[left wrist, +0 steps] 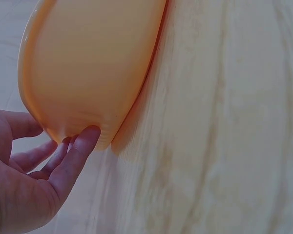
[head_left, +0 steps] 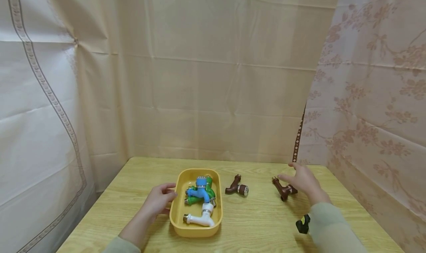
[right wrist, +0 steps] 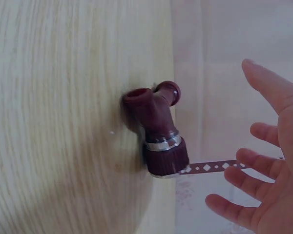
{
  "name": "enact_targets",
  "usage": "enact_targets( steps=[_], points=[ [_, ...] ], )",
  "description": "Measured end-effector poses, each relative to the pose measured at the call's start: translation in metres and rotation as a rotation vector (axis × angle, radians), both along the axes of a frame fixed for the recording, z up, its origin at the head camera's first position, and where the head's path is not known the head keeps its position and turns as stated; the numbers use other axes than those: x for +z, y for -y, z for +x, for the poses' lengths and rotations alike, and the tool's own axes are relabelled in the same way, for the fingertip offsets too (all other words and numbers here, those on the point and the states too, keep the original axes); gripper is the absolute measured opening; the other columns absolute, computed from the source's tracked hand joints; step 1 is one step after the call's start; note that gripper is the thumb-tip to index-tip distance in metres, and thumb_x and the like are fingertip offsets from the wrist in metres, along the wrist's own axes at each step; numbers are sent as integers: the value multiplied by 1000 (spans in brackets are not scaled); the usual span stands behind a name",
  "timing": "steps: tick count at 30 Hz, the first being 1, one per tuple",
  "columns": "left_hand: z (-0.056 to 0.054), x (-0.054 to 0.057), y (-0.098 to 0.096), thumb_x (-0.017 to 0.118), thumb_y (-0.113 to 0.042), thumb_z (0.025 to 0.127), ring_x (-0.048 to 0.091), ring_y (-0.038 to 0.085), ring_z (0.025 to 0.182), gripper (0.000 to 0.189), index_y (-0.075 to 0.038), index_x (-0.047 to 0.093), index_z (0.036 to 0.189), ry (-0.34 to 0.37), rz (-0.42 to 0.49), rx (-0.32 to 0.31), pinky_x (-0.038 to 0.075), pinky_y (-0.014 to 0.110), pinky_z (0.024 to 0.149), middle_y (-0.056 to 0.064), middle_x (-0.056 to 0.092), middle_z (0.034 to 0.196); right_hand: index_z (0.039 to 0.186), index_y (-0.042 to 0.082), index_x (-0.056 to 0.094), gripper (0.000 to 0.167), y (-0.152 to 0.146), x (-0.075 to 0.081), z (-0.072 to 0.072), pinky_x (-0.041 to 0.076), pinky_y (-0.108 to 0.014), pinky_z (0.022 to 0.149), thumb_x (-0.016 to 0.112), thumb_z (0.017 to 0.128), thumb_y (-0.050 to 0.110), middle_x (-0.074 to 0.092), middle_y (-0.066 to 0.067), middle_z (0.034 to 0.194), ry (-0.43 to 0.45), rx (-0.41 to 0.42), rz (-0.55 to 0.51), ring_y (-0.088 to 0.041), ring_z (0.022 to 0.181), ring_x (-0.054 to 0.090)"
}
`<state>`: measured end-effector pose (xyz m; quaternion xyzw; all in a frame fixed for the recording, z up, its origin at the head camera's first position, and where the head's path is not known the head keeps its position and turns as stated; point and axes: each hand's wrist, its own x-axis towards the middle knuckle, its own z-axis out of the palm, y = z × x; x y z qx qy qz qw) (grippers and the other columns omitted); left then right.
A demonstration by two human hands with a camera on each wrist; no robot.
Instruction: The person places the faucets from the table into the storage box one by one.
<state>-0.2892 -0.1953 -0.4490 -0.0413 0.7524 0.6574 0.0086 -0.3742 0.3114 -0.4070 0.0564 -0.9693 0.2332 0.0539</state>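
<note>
My left hand (head_left: 159, 200) touches the outside of a yellow plastic tub (head_left: 196, 232) at its left side. In the left wrist view, lightly bent fingers rest against the tub's outer wall (left wrist: 93, 63). Inside the tub lie a blue tap (head_left: 199, 194), green tap parts (head_left: 192, 200) partly hidden beneath it, and a white tap (head_left: 200, 219). My right hand (head_left: 304, 181) hovers over a brown tap (head_left: 283, 190) at the right, its fingers spread. In the right wrist view, a gap shows between that hand (right wrist: 268, 165) and the brown tap (right wrist: 157, 119).
Another brown tap (head_left: 237, 186) lies on the wooden table (head_left: 256, 223), just right of the tub. A black object with a yellow part (head_left: 303, 224) is beside the right sleeve. Beige cloth (head_left: 216, 79) hangs behind the table, patterned cloth (head_left: 376, 97) at the right.
</note>
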Motion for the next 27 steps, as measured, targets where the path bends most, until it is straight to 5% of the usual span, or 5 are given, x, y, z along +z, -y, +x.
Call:
enact_targets(
  steps=[11,27],
  points=[
    [-1,-3,0,61,-4,97,66,28,92,45,4,54,140,5,0,3,63,49,64,19,59,114,145,-10,43,87,2,-23,-2,40,-72,100,76,89,48,37,-45,141,66,-10,-6,-61,128,37],
    [-1,-3,0,61,-4,96,66,28,92,45,3,55,140,3,-2,8,63,48,64,18,60,112,139,-14,49,80,6,-39,-5,52,-62,91,79,87,39,59,-35,126,111,-12,1,-48,110,60]
  ],
)
